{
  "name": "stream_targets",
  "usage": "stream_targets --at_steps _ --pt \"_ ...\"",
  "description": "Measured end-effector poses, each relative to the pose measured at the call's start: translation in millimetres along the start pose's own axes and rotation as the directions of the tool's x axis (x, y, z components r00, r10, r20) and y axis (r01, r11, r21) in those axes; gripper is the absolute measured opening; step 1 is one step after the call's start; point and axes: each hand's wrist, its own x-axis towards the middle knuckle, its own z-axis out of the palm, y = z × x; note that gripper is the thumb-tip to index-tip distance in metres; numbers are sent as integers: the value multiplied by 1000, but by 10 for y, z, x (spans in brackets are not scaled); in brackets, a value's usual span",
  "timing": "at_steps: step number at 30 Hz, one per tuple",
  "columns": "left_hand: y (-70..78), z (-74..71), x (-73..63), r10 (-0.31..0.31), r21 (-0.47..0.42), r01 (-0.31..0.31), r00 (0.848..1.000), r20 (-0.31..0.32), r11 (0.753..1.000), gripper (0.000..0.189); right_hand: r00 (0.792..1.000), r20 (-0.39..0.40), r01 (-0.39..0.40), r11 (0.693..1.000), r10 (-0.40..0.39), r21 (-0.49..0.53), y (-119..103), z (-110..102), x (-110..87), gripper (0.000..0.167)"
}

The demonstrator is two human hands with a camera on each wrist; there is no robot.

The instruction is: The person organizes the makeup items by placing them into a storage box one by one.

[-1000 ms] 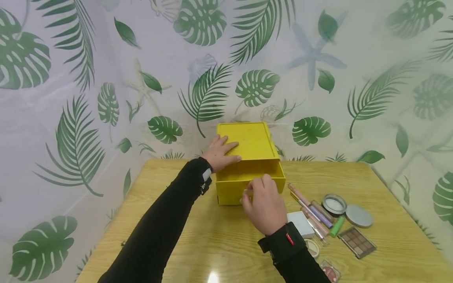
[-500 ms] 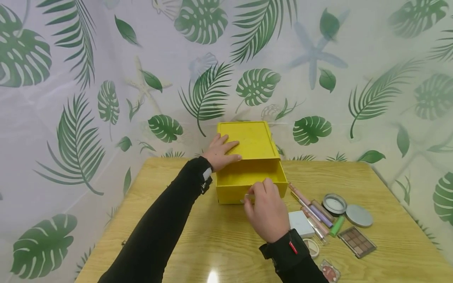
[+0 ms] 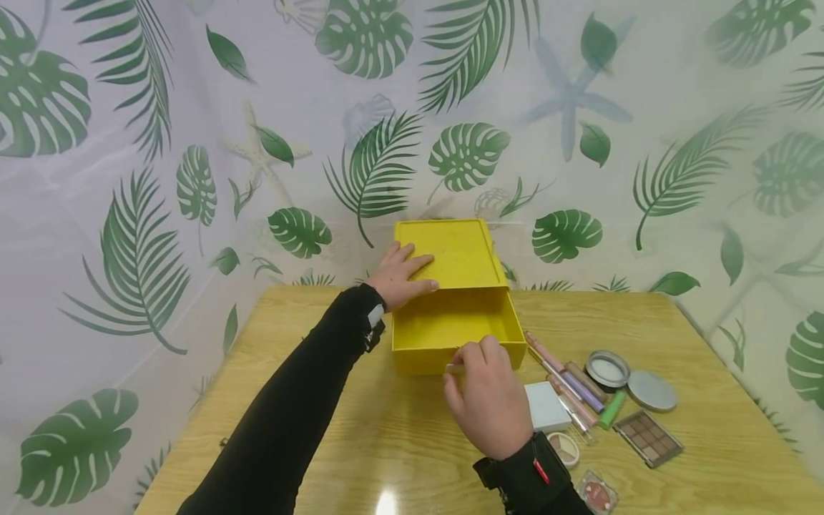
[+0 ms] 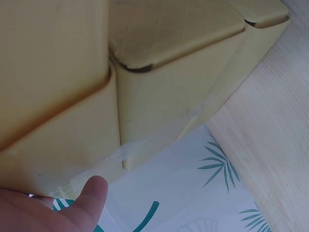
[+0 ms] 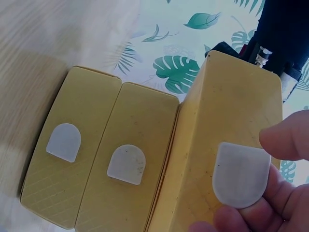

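A yellow drawer box (image 3: 460, 247) stands at the back of the table, its top drawer (image 3: 418, 361) pulled well out with a bare inside. My left hand (image 3: 400, 277) rests on the left side of the box's top, fingers spread. In the left wrist view, one finger (image 4: 94, 193) shows beside the box wall. My right hand (image 3: 488, 400) pinches the white drawer handle (image 5: 241, 174) on that drawer's front. Two lower drawers, each with a pale handle (image 5: 126, 164), sit closed in the right wrist view.
Right of the box lie several makeup tubes (image 3: 582, 390), a white box (image 3: 547, 406), a round compact (image 3: 608, 370), a grey round lid (image 3: 652, 390), an eyeshadow palette (image 3: 649, 438) and a blush case (image 3: 597, 492). A leaf-print sheet (image 3: 476, 86) hangs behind the wooden table (image 3: 360, 443).
The top drawer has slid further out towards me, with my right hand moving back on its handle. My left hand has stayed on the box's top.
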Motion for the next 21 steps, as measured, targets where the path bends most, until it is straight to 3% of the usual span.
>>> stream_targets --at_steps 14,21 --pt "-2 -9 8 8 -19 -8 1000 6 1000 68 1000 7 17 1000 -17 19 -12 -62 -86 25" --pt "-2 -2 19 8 -15 -8 1000 2 1000 67 998 64 -1 998 -3 63 1 -110 -90 25"
